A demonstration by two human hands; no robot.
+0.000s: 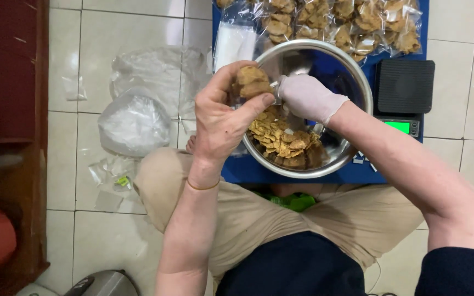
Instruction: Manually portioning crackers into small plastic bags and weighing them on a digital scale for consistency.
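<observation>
The left hand covered much of the small clear bag of brown crackers that its fingers gripped above the near-left rim of the steel bowl. The gloved right hand was closed beside the bag's mouth; what it pinched could not be made out. Loose crackers lay in the bowl's near side. Filled packets were cut off at the top edge, beside a black scale. Crumpled plastic bags lay on the tiled floor.
</observation>
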